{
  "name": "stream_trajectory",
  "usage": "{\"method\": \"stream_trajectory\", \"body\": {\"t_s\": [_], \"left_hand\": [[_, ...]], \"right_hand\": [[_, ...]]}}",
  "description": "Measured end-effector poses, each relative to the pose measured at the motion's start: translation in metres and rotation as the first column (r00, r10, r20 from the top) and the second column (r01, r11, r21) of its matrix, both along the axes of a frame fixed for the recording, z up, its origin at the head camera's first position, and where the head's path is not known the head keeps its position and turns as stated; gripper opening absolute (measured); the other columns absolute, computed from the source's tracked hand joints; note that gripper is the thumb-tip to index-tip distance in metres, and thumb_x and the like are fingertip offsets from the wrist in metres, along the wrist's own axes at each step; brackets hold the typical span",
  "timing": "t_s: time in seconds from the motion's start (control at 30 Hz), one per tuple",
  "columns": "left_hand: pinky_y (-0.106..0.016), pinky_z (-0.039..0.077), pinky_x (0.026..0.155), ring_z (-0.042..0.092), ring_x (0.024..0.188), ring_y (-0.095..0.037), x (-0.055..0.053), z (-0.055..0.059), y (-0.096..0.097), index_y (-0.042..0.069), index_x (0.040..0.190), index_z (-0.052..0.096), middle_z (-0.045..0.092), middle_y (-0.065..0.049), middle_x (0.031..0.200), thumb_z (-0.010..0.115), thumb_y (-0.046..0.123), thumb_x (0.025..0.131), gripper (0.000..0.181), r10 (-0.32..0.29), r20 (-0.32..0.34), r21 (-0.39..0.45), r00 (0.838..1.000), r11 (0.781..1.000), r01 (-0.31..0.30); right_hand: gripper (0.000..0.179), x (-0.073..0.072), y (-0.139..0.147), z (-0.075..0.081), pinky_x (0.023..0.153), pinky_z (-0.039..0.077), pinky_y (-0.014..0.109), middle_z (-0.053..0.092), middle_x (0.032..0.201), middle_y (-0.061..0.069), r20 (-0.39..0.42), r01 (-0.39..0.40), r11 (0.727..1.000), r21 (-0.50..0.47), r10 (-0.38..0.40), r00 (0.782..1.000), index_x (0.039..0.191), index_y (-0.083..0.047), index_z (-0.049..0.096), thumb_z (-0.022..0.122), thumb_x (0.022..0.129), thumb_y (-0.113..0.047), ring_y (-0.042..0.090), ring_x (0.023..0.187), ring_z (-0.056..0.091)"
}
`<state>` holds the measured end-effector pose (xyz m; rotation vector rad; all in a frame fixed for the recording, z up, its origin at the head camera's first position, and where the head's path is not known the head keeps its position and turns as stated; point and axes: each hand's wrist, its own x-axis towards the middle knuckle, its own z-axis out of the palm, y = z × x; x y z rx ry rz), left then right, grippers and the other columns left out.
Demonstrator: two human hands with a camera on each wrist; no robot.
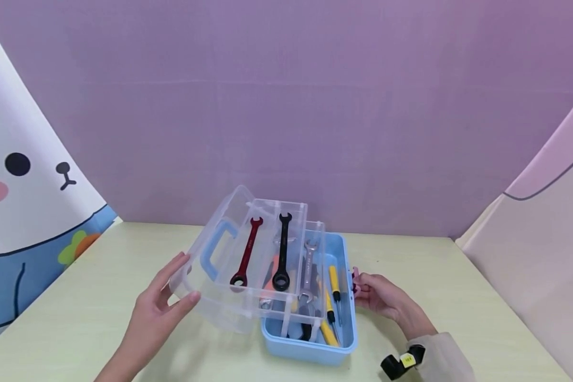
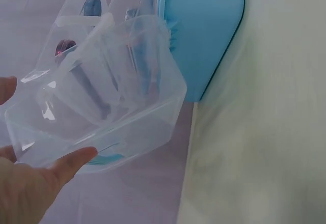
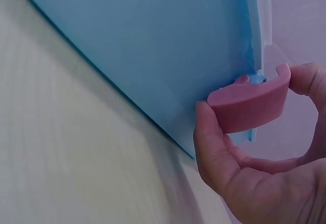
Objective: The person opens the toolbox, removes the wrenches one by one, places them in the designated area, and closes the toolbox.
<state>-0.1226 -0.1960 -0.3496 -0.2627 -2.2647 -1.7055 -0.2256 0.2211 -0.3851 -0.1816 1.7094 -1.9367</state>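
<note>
A light blue toolbox [image 1: 305, 350] stands on the table with its clear plastic lid [image 1: 241, 318] swung up to the left. Attached to it are clear trays, one bearing a red wrench [image 1: 248, 252] and a black wrench [image 1: 283, 249]. My left hand [image 1: 155, 310] holds the lid's outer end, thumb and fingers spread along its edge. On the box's right side, my right hand [image 1: 379, 297] pinches a pink latch [image 3: 249, 107] between thumb and fingers. A silver wrench [image 1: 308, 270] lies in a lower tray, and several yellow-handled screwdrivers [image 1: 333, 278] are in the box.
The pale table [image 1: 172, 366] reaches back to a purple backdrop [image 1: 286, 106]. Printed cartoon fabric [image 1: 28, 212] hangs on the left, with another panel [image 1: 544, 239] on the right. A black wrist camera [image 1: 396, 366] is worn by the right sleeve.
</note>
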Motion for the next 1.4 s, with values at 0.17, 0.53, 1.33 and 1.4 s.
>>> {"method": "stream_trajectory", "body": {"t_s": [0.17,0.53,1.33,1.4], "left_hand": [[-0.011,0.053,0.08,0.047,0.114,0.017,0.001,-0.007,0.0,0.015,0.147,0.036,0.036,0.014,0.142,0.061,0.001,0.091,0.063,-0.016,0.043,0.108,0.999,0.994,0.012],[-0.011,0.053,0.081,0.048,0.111,0.019,0.001,-0.012,-0.003,0.014,0.148,0.033,0.038,0.021,0.136,0.06,0.003,0.092,0.064,-0.005,0.087,0.1,0.996,0.995,-0.004],[-0.013,0.05,0.091,0.044,0.129,-0.008,0.005,-0.035,-0.025,0.016,0.151,0.027,0.03,-0.018,0.153,0.072,0.023,0.085,0.08,0.075,0.391,-0.028,0.918,0.997,-0.069],[-0.006,0.047,0.09,0.039,0.13,-0.009,0.005,-0.037,-0.024,0.012,0.15,0.028,0.031,-0.02,0.151,0.073,0.021,0.085,0.08,0.085,0.402,-0.02,0.912,0.996,-0.084]], "right_hand": [[0.024,0.0,0.003,0.0,0.08,0.058,0.024,0.065,0.076,-0.006,0.005,0.004,1.0,0.008,-0.004,1.0,0.08,-0.014,0.063,0.042,0.09,-0.011,0.009,0.074,0.061],[0.025,-0.001,0.005,0.0,0.081,0.059,0.024,0.066,0.076,-0.006,0.012,-0.001,1.0,0.005,0.001,1.0,0.079,-0.015,0.064,0.042,0.091,-0.011,0.009,0.075,0.062],[0.027,-0.002,0.009,0.001,0.082,0.058,0.024,0.066,0.077,-0.007,0.026,-0.021,0.999,-0.026,0.021,0.999,0.079,-0.016,0.063,0.041,0.092,-0.01,0.008,0.077,0.063],[0.026,-0.001,0.01,0.001,0.082,0.058,0.024,0.066,0.078,-0.006,0.022,-0.019,0.999,-0.027,0.02,1.0,0.08,-0.016,0.063,0.041,0.093,-0.011,0.009,0.078,0.063]]}}
